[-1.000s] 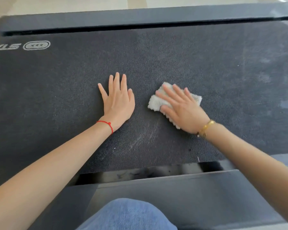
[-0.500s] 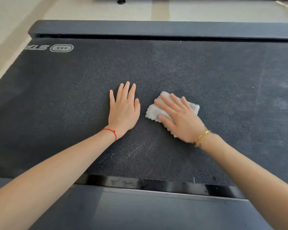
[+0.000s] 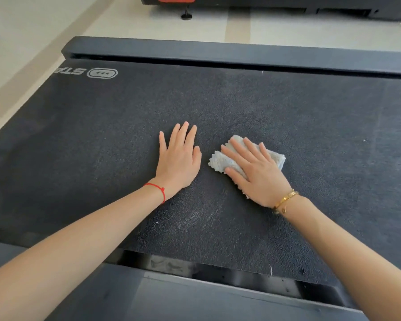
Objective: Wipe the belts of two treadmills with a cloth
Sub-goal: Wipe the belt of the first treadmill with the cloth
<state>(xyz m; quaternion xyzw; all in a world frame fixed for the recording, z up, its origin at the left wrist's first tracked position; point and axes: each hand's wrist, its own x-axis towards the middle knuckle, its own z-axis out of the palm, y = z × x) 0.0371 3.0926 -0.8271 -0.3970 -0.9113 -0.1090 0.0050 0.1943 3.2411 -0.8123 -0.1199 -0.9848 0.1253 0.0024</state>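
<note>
A dark textured treadmill belt (image 3: 287, 107) fills most of the view, with a white logo (image 3: 102, 73) near its far left corner. My right hand (image 3: 255, 172) lies flat with straight fingers on a folded white fluffy cloth (image 3: 220, 162), pressing it to the belt a little right of centre. Just to the left, my left hand (image 3: 178, 158) rests flat on the bare belt, fingers straight and together. Faint pale streaks mark the belt (image 3: 195, 218) in front of the hands.
Dark side rails run along the far edge (image 3: 218, 50) and the near edge (image 3: 218, 302) of the belt. Beyond lies pale tiled floor (image 3: 44, 31), and the base of a second machine (image 3: 264, 2) with a small foot (image 3: 186, 16) stands at the top.
The view has lifted and shifted, so more floor and the second machine show. Both hands stay side by side on the belt, the cloth still under the right hand.
</note>
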